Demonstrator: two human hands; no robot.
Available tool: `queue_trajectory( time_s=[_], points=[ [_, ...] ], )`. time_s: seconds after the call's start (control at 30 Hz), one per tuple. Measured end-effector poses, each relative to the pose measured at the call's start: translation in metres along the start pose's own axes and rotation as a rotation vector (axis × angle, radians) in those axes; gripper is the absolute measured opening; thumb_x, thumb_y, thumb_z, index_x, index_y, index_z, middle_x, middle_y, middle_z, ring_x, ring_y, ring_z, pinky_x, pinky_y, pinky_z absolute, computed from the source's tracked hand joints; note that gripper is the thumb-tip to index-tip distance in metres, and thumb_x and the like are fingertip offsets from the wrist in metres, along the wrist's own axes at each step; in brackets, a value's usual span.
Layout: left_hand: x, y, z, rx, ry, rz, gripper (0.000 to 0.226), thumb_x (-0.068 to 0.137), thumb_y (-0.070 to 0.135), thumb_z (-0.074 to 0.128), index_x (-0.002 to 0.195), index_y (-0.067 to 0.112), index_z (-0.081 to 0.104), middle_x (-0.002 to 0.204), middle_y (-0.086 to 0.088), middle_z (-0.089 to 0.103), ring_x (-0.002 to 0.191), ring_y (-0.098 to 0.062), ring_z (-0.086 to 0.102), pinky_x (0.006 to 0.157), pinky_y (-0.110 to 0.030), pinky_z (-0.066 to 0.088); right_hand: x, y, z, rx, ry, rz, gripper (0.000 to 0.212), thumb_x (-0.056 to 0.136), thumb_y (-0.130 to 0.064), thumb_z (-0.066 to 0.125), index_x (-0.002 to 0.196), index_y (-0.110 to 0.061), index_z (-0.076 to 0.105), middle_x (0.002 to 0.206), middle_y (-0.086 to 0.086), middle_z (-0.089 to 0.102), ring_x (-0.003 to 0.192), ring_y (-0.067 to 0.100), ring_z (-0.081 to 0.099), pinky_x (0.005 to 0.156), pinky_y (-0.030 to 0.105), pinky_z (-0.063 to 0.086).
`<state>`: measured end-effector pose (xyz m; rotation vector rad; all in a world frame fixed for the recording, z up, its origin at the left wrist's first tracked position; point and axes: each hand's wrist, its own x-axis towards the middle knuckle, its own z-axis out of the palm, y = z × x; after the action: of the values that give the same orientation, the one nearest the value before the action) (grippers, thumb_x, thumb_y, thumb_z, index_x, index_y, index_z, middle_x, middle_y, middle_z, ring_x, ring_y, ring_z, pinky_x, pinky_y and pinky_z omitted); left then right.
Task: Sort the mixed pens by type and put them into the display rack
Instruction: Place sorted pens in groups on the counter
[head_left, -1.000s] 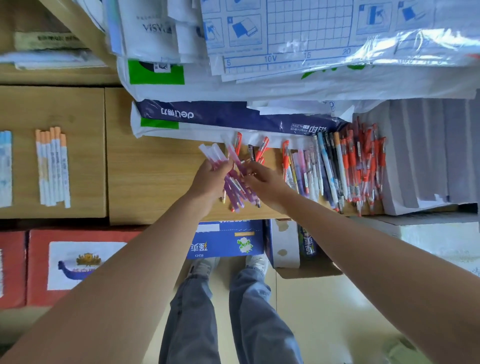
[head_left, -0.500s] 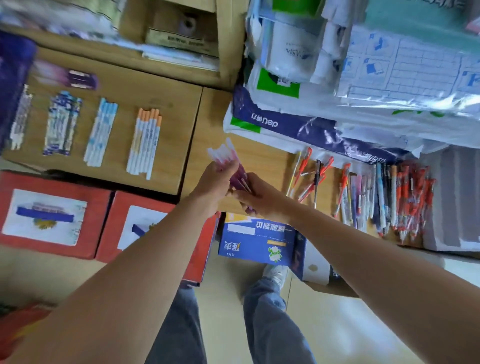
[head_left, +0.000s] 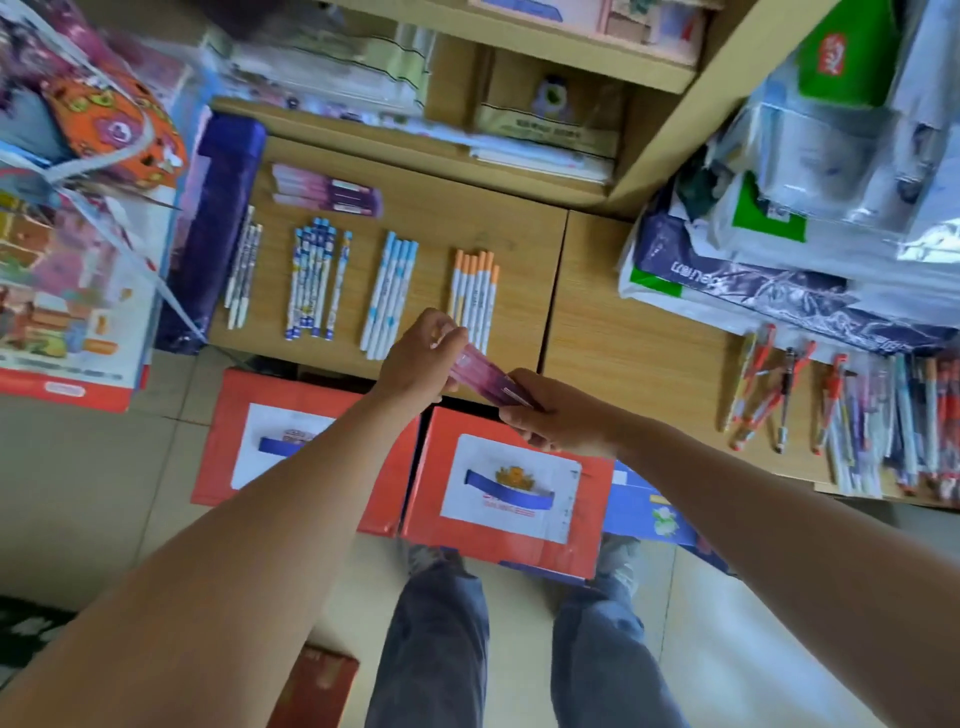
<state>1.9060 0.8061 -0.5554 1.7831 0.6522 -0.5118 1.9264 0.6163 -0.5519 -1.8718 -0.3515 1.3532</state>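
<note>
Four rows of sorted pens (head_left: 387, 296) lie on the left board (head_left: 431, 218), a fifth group (head_left: 327, 189) behind them, boxes (head_left: 431, 514) on the floor before it. Mixed pens (head_left: 852, 415) lie on the right board (head_left: 623, 353) before stacked packages (head_left: 779, 249)

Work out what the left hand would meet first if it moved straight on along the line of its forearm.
Probably the row of orange-capped pens on the wooden shelf: the left hand, gripping the pink pen bundle, points at them, though height is unclear.
</note>
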Motion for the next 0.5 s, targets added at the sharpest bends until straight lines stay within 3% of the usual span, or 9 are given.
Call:
queue_trajectory(
  time_s=[0.1, 0.2, 0.33, 0.5],
  points=[
    [0.0, -0.001, -0.023, -0.02, -0.067, -0.038, 0.014, 0.098, 0.03, 0.044, 0.101, 0.017, 0.047, 0.09, -0.007, 0.059, 0.062, -0.025, 0.063, 0.048, -0.029, 0.049, 0.011, -0.019, 0.002, 0.027, -0.011, 0.013, 0.009, 0.099, -0.017, 0.051, 0.104, -0.011, 0.047, 0.07, 0.002, 0.05, 0.05, 0.009, 0.042, 0.045, 0.017, 0.037],
    [-0.001, -0.002, -0.038, -0.128, -0.089, -0.068, 0.007, 0.099, 0.018, 0.042, 0.096, 0.014, 0.047, 0.084, -0.009, 0.056, 0.051, -0.018, 0.051, 0.042, -0.026, 0.04, 0.022, -0.031, -0.003, 0.144, 0.003, 0.005, 0.011, 0.094, -0.017, 0.061, 0.103, -0.015, 0.055, 0.066, -0.002, 0.055, 0.045, 0.01, 0.039, 0.042, 0.019, 0.032],
    [0.005, -0.001, -0.044, -0.202, -0.011, -0.152, 0.014, 0.098, 0.015, 0.033, 0.096, 0.013, 0.048, 0.079, -0.009, 0.05, 0.045, -0.011, 0.044, 0.039, -0.022, 0.031, 0.039, -0.046, -0.012, 0.304, 0.199, 0.057, 0.026, 0.092, -0.033, 0.06, 0.108, -0.012, 0.064, 0.064, 0.003, 0.054, 0.047, 0.011, 0.043, 0.042, 0.018, 0.034],
    [0.014, 0.003, -0.043, -0.309, 0.051, -0.198, 0.018, 0.1, 0.025, 0.042, 0.101, 0.009, 0.049, 0.088, -0.009, 0.05, 0.057, -0.013, 0.046, 0.04, -0.017, 0.037, 0.058, -0.061, -0.01, 0.324, 0.373, 0.136, 0.027, 0.097, -0.033, 0.053, 0.084, -0.015, 0.067, 0.068, 0.011, 0.054, 0.048, 0.014, 0.046, 0.044, 0.019, 0.038]
  ],
)
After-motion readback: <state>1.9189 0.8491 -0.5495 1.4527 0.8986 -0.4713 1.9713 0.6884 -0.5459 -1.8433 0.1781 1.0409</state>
